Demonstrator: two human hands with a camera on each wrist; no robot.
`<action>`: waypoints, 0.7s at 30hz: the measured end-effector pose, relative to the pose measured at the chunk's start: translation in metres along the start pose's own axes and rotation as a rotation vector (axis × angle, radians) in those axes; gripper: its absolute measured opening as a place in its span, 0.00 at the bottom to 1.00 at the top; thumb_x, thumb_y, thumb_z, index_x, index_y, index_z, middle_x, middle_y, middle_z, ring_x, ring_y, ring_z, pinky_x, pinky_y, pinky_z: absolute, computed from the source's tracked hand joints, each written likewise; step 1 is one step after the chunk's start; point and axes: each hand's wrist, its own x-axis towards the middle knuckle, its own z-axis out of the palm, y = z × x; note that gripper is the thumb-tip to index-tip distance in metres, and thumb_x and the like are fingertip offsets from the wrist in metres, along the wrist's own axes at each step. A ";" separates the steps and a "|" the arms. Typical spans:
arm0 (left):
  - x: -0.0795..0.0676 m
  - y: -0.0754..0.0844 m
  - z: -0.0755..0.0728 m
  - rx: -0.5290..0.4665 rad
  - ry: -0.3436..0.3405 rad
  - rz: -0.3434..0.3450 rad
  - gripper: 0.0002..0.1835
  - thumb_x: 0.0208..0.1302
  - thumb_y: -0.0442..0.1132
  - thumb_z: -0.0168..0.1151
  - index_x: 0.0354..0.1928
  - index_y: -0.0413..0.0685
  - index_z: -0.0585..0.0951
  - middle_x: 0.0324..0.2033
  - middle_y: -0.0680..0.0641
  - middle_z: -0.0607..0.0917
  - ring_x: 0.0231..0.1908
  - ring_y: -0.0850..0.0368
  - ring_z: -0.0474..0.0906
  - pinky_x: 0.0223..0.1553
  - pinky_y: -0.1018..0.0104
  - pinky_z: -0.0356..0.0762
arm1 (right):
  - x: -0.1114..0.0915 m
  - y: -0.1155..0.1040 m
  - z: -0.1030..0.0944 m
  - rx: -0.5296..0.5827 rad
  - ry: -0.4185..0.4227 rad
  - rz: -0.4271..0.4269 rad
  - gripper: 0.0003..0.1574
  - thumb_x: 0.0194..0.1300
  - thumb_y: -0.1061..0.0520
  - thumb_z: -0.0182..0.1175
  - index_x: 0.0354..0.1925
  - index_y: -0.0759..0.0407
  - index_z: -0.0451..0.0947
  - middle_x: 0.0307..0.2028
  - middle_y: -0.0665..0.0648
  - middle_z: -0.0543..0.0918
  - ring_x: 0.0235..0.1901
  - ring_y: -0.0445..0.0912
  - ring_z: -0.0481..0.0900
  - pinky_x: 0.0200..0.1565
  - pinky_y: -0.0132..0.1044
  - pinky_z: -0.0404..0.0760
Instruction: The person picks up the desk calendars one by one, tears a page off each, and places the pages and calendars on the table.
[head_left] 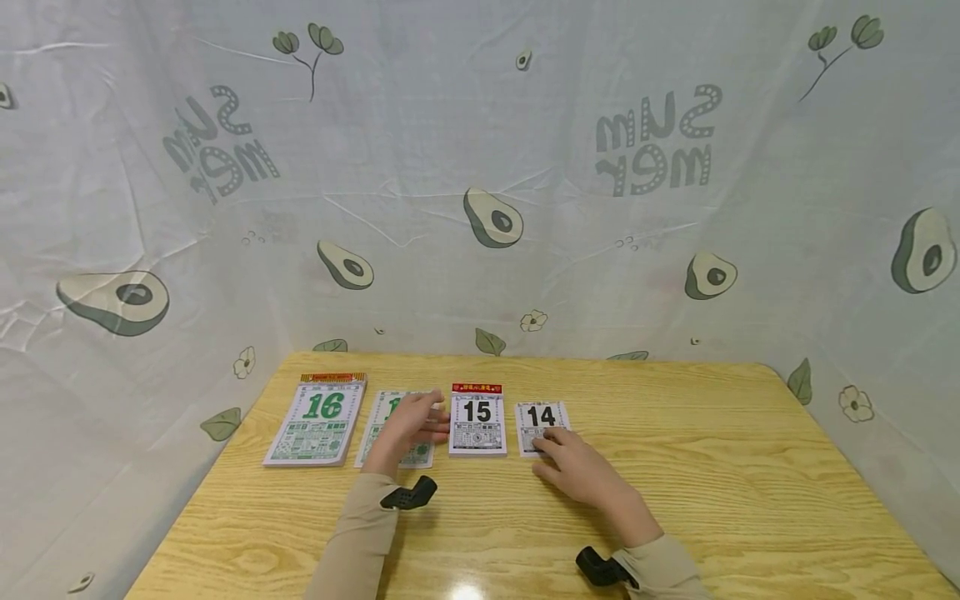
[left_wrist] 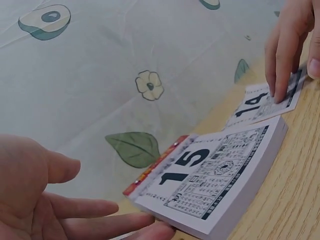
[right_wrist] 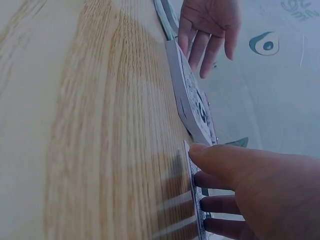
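My left hand (head_left: pixel 405 425) is held above a loose calendar sheet with green print (head_left: pixel 375 433), covering part of its number. Its outstretched fingers reach the left side of the thick tear-off calendar showing 15 (head_left: pixel 477 425); in the left wrist view the fingertips (left_wrist: pixel 159 231) lie at that pad's edge. My right hand (head_left: pixel 583 473) rests its fingertips on the lower part of a thin sheet showing 14 (head_left: pixel 541 414). Seen from the right wrist, the thumb (right_wrist: pixel 201 150) lies by the sheet's near edge, and the fingers extend over the paper without gripping it.
At the far left of the wooden table (head_left: pixel 712 467) lies a larger tear-off calendar showing a green 16 (head_left: pixel 318 421). A pale curtain (head_left: pixel 420 150) printed with avocados and leaves hangs behind the table's back edge and along both sides.
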 end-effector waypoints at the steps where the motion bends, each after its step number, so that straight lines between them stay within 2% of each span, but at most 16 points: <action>1: 0.000 0.000 0.000 -0.001 -0.001 0.002 0.30 0.75 0.51 0.47 0.68 0.36 0.65 0.52 0.32 0.80 0.40 0.47 0.85 0.40 0.57 0.84 | 0.000 0.000 0.000 -0.004 0.004 -0.004 0.27 0.68 0.49 0.59 0.61 0.60 0.76 0.60 0.66 0.74 0.61 0.62 0.72 0.61 0.56 0.72; 6: -0.003 0.004 -0.002 0.000 0.009 0.025 0.30 0.74 0.51 0.48 0.69 0.39 0.64 0.56 0.31 0.78 0.45 0.44 0.85 0.42 0.57 0.84 | 0.000 -0.001 -0.001 -0.023 0.017 -0.011 0.27 0.69 0.48 0.59 0.61 0.61 0.75 0.60 0.66 0.74 0.61 0.62 0.73 0.61 0.56 0.72; 14: -0.008 0.013 0.000 0.044 0.025 0.073 0.28 0.75 0.51 0.48 0.68 0.42 0.67 0.57 0.33 0.78 0.50 0.42 0.82 0.47 0.53 0.82 | 0.000 -0.002 -0.002 -0.028 0.053 -0.009 0.27 0.68 0.49 0.60 0.60 0.60 0.76 0.61 0.67 0.74 0.62 0.63 0.71 0.62 0.57 0.71; 21: -0.017 0.017 0.002 0.158 0.028 0.100 0.26 0.75 0.50 0.48 0.69 0.44 0.68 0.61 0.36 0.76 0.59 0.40 0.76 0.52 0.50 0.79 | 0.000 -0.001 -0.012 -0.070 0.134 -0.035 0.28 0.67 0.48 0.61 0.61 0.60 0.75 0.61 0.68 0.74 0.61 0.62 0.72 0.62 0.56 0.72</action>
